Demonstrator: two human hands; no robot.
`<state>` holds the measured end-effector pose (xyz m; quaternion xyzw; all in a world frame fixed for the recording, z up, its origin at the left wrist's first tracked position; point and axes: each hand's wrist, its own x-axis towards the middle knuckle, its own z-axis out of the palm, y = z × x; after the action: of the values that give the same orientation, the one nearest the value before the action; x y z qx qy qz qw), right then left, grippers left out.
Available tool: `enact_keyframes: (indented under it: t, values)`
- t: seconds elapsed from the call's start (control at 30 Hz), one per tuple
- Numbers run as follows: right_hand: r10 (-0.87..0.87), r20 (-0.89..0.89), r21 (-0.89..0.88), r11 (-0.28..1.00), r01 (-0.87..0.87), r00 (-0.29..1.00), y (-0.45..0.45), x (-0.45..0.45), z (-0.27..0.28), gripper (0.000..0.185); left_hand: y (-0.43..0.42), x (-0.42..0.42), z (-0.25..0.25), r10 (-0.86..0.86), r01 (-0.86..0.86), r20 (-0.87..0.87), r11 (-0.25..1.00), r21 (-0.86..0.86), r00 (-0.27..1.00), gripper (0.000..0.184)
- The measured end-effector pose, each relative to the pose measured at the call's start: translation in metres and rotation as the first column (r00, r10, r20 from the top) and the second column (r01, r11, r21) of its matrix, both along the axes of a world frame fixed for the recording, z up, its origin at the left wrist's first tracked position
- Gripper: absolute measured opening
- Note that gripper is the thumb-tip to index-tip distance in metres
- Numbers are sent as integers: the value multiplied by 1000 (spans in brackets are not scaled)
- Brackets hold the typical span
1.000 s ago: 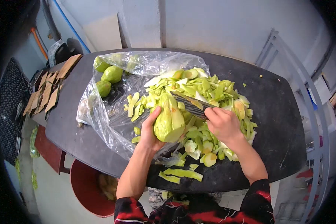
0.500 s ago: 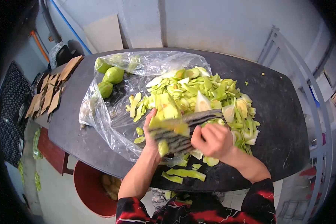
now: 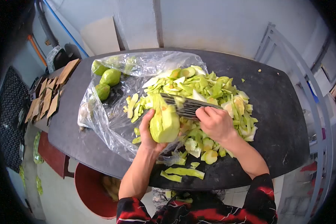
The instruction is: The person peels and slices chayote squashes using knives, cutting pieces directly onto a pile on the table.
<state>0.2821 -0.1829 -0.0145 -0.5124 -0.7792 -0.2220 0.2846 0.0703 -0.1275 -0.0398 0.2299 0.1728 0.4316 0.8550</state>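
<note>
My left hand [image 3: 150,132] is wrapped round a large, partly peeled green fruit [image 3: 164,125], holding it upright over the table. Its cut sides show pale yellow-green. In my right hand [image 3: 214,123] is a knife [image 3: 186,106] with a broad blade in dark wavy stripes. The blade points left, its tip side at the upper right of the fruit; a small blurred piece of peel [image 3: 179,100] is by it. A heap of green peelings [image 3: 198,84] lies behind and to the right of both hands.
Several whole green fruits [image 3: 110,77] lie on a clear plastic bag [image 3: 100,123] on the dark table [image 3: 276,142]. Loose peel strips [image 3: 184,171] lie near the front edge. A red tub [image 3: 86,186] stands below at the left; a grey metal rail [image 3: 306,71] stands right.
The knife has swung up and back from in front of the fruit to its upper right. The fruit now shows fully in my left hand, and my right hand has shifted slightly up.
</note>
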Motion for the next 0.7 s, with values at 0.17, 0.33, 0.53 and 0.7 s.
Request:
enact_keyframes:
  t: [0.17,0.33,0.53,0.7]
  values:
    - [65,-43,-5,998,-65,997,-22,-8,19,6,-3,0,-2,-33,33,-7,999,10,999,60]
    - [92,63,-36,995,-90,994,-17,-11,11,3,-1,-2,-3,-18,18,-2,992,-128,1000,61]
    - [2,-2,-34,999,-2,1000,-10,1,10,5,-6,0,2,-80,80,48,997,-9,996,58]
    - [127,46,73,989,-130,991,-26,-16,16,8,-5,0,3,158,-141,134,982,-127,978,75]
